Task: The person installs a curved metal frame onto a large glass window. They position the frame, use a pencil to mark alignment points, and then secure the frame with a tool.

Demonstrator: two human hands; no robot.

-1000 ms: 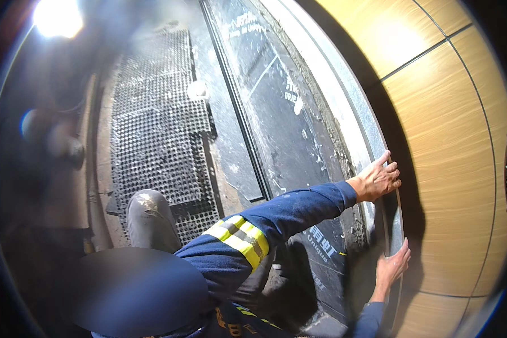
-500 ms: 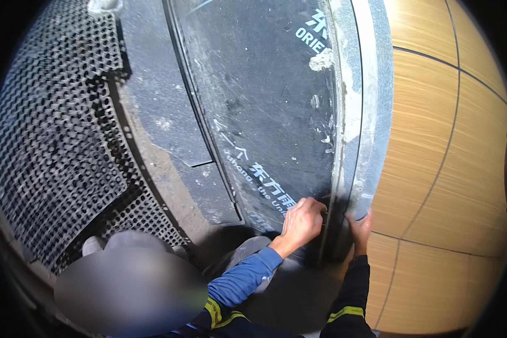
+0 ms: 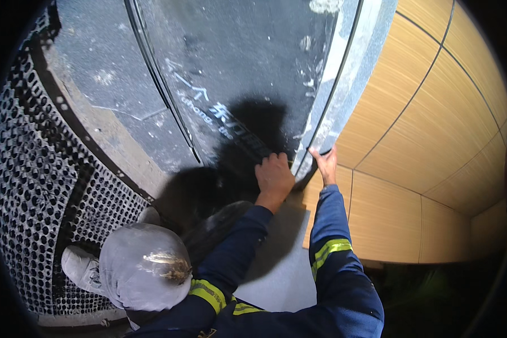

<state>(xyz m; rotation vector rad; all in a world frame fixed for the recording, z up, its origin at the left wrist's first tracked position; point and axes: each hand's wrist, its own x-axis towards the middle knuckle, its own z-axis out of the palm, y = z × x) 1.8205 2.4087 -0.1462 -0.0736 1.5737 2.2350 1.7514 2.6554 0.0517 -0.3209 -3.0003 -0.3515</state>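
Observation:
My right hand (image 3: 325, 164) is at the near end of a long grey stone strip (image 3: 343, 79), its thumb and fingers closed about the outer edge. Just left of it, my left hand (image 3: 275, 177) has its fingers curled in by the strip's inner side. A small yellowish bit shows at those fingertips, too small to name. Between the strip and the paving lies a dark sheet (image 3: 225, 50) with pale printing, dusty and spotted with dried white mortar. Shadow darkens the sheet around my left hand.
Wood-grain panels (image 3: 400, 129) stand close on the right. Dark stone paving (image 3: 104, 73) and a black perforated mat (image 3: 22, 186) lie to the left. My bent knee (image 3: 143, 267) and shoe (image 3: 81, 267) are at lower left. A pale grey surface (image 3: 284, 270) lies below my arms.
The view has shifted and turned, so my knee and shoe show more fully. Both hands remain at the strip's near end, and shadow now covers more of the dark sheet.

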